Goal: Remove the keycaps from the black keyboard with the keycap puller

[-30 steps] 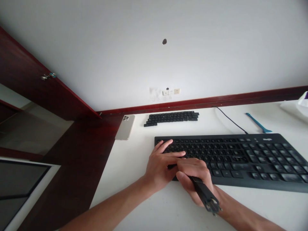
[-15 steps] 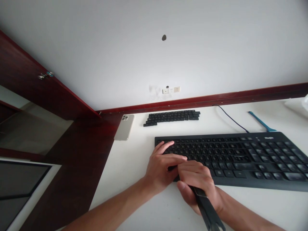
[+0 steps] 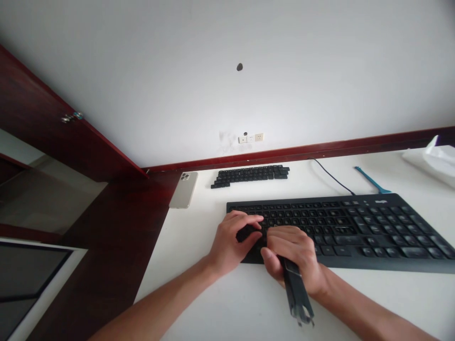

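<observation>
Shift: since half a second earlier, our left hand [image 3: 229,241] had curled its spread fingers and parted from our right hand [image 3: 293,253].
Left hand: we held its thumb and forefinger a narrow gap apart over the left end of the long black plastic keyboard [image 3: 320,220], with dark keys showing between them.
Right hand: we had it closed in a fist around a slim black tool [image 3: 296,291], whose metal-pronged end slanted down toward us; its other end was hidden by the fist.
Keyboard: it lay on the white table [image 3: 220,312], under and to the right of both hands.
Loose keys: beyond it we saw small black keycaps [image 3: 249,175], set out in rows.
Phone: a pale, silvery phone [image 3: 184,190] lay camera side up near the table's left edge.
Cable: a thin black cable [image 3: 332,175] curved from the keyboard's far edge.
Blue tool: behind the keyboard's right part we saw a slender blue tool [image 3: 371,180] with a flared end.
</observation>
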A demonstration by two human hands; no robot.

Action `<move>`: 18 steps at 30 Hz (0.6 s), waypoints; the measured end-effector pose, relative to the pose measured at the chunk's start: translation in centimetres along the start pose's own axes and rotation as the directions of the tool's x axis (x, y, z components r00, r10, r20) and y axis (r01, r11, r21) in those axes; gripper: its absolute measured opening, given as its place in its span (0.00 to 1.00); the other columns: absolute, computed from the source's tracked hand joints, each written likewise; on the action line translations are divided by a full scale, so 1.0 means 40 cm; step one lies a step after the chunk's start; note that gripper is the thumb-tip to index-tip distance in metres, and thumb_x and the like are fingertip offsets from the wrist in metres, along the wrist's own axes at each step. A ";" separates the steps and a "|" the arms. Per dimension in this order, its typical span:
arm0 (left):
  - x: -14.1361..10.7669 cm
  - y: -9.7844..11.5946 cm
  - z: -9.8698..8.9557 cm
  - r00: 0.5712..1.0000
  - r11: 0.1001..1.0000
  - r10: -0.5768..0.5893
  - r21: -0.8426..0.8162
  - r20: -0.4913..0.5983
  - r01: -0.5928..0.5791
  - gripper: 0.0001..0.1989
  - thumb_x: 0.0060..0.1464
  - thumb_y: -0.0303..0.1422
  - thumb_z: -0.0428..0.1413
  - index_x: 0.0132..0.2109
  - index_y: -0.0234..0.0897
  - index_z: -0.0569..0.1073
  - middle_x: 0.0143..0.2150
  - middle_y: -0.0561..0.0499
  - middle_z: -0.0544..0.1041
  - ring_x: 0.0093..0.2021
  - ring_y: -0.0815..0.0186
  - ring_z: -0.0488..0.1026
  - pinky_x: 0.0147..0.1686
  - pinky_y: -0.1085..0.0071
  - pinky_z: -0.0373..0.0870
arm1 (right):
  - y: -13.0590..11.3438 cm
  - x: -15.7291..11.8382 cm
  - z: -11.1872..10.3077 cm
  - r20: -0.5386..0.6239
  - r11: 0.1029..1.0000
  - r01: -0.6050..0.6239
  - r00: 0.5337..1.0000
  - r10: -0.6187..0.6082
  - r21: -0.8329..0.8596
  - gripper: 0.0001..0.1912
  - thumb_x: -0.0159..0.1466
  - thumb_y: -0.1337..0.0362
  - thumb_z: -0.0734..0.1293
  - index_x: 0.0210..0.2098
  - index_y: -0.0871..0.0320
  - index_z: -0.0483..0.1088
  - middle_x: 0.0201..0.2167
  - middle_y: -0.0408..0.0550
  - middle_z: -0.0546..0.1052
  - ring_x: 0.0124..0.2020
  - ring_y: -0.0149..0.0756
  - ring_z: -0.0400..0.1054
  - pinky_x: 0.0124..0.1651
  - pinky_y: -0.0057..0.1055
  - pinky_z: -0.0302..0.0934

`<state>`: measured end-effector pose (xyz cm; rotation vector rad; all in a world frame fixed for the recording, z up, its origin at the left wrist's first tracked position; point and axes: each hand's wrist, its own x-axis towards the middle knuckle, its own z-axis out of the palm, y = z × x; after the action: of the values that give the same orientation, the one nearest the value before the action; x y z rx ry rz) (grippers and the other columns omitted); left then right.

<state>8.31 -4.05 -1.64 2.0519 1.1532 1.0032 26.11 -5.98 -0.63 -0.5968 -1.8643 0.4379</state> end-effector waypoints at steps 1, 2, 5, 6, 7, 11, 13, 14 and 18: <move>0.007 -0.008 -0.012 1.000 1.000 -0.004 -0.001 -0.018 0.004 0.13 0.64 0.32 0.61 0.54 0.45 0.80 0.43 0.51 0.84 0.50 0.60 0.78 0.55 0.61 0.75 | 0.005 0.002 -0.008 -0.009 1.000 -0.006 1.000 0.006 -0.013 0.18 0.66 0.75 0.63 0.25 0.54 0.52 0.20 0.38 0.55 0.21 0.29 0.50 0.28 0.32 0.45; 0.017 -0.021 -0.028 0.999 1.000 -0.010 0.004 -0.045 0.010 0.12 0.64 0.32 0.61 0.54 0.44 0.80 0.44 0.51 0.84 0.50 0.60 0.78 0.56 0.61 0.75 | 0.010 0.003 -0.016 -0.017 0.999 -0.015 1.000 0.015 -0.029 0.18 0.66 0.75 0.63 0.25 0.54 0.52 0.20 0.38 0.55 0.21 0.28 0.50 0.28 0.32 0.46; 0.050 -0.088 -0.090 0.979 0.993 -0.098 0.052 -0.177 0.109 0.08 0.64 0.35 0.61 0.48 0.42 0.82 0.49 0.49 0.84 0.53 0.59 0.78 0.58 0.61 0.71 | 0.025 0.005 -0.040 -0.068 0.994 -0.065 0.996 0.059 -0.083 0.20 0.68 0.74 0.63 0.25 0.54 0.50 0.20 0.37 0.55 0.20 0.27 0.49 0.27 0.31 0.45; 0.060 -0.115 -0.112 0.965 0.984 -0.144 0.071 -0.220 0.163 0.08 0.63 0.35 0.61 0.47 0.41 0.82 0.50 0.48 0.84 0.52 0.58 0.79 0.55 0.62 0.72 | 0.030 0.005 -0.046 -0.088 0.992 -0.087 0.993 0.079 -0.097 0.21 0.69 0.73 0.63 0.24 0.54 0.49 0.19 0.37 0.54 0.20 0.26 0.48 0.26 0.31 0.45; 0.069 -0.143 -0.133 0.954 0.972 -0.187 0.095 -0.233 0.214 0.10 0.62 0.36 0.62 0.48 0.41 0.82 0.48 0.48 0.85 0.51 0.58 0.79 0.53 0.62 0.72 | 0.035 0.004 -0.052 -0.107 0.988 -0.112 0.989 0.100 -0.106 0.22 0.69 0.72 0.63 0.24 0.54 0.48 0.19 0.37 0.54 0.19 0.26 0.47 0.25 0.31 0.44; 0.087 -0.220 -0.181 0.929 0.942 -0.294 0.097 -0.224 0.321 0.12 0.59 0.39 0.63 0.46 0.39 0.83 0.46 0.47 0.85 0.44 0.59 0.79 0.46 0.65 0.72 | 0.049 -0.002 -0.063 -0.139 0.973 -0.204 0.972 0.189 -0.104 0.24 0.72 0.68 0.62 0.23 0.54 0.47 0.18 0.37 0.53 0.19 0.26 0.44 0.24 0.30 0.43; 0.087 -0.233 -0.184 0.935 0.940 -0.291 0.119 -0.202 0.319 0.10 0.58 0.39 0.63 0.43 0.40 0.84 0.46 0.48 0.85 0.41 0.61 0.78 0.45 0.65 0.72 | 0.050 -0.003 -0.064 -0.140 0.967 -0.236 0.965 0.222 -0.093 0.24 0.73 0.66 0.62 0.23 0.54 0.47 0.18 0.37 0.53 0.20 0.26 0.44 0.23 0.30 0.43; 0.087 -0.235 -0.183 0.939 0.941 -0.285 0.132 -0.195 0.313 0.10 0.59 0.40 0.63 0.42 0.40 0.84 0.45 0.49 0.85 0.40 0.61 0.77 0.45 0.65 0.72 | 0.050 -0.003 -0.063 -0.140 0.966 -0.244 0.963 0.231 -0.087 0.24 0.73 0.66 0.62 0.23 0.54 0.47 0.18 0.38 0.53 0.20 0.26 0.44 0.23 0.30 0.43; 0.088 -0.230 -0.179 0.952 0.949 -0.238 0.161 -0.192 0.270 0.09 0.60 0.39 0.61 0.40 0.40 0.84 0.45 0.49 0.85 0.39 0.62 0.76 0.44 0.65 0.72 | 0.048 0.002 -0.062 -0.142 0.962 -0.263 0.957 0.251 -0.073 0.24 0.72 0.65 0.62 0.22 0.54 0.47 0.18 0.38 0.53 0.20 0.26 0.44 0.24 0.30 0.45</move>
<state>-0.52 4.14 -3.58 1.9181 1.6108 0.9883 28.79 -4.33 -0.77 -0.9157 -1.6931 0.4735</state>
